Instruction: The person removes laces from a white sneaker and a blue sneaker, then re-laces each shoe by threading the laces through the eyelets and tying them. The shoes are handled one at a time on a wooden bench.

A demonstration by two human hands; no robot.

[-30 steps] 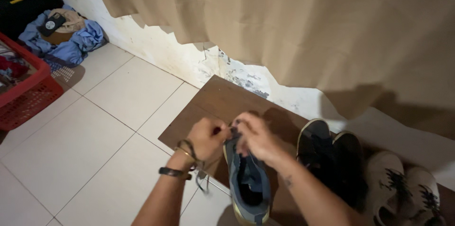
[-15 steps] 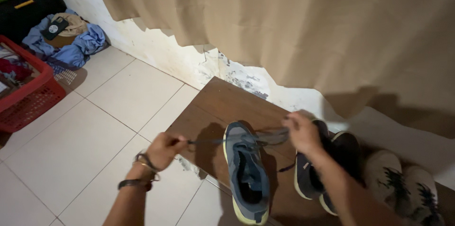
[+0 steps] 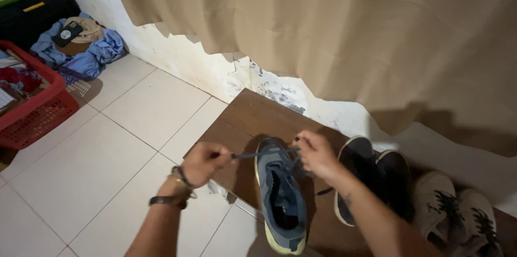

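Head view: left hand (image 3: 202,161) fisted around one end of a dark blue shoelace (image 3: 249,154), right hand (image 3: 316,153) pinching the other end, fingers of both clenched on lace, none loose. Lace runs taut across the top eyelets of a blue sneaker (image 3: 280,198) with a pale yellow sole, which sits toe toward the camera on a brown wooden board (image 3: 253,114) on the white tiled floor (image 3: 97,165), just beside a pair of dark slip-on shoes (image 3: 371,179); white patterned sneakers (image 3: 458,214) further right. Tan curtain (image 3: 323,25) hangs over a peeling wall behind. Red laundry basket (image 3: 32,106) and blue clothes pile (image 3: 86,52) well apart at left. To do this well, I'd judge: pull both ends evenly and level so tension is the same each side, keep the shoe flat on the board, don't let the tongue bunch, keep grip close to the eyelets.
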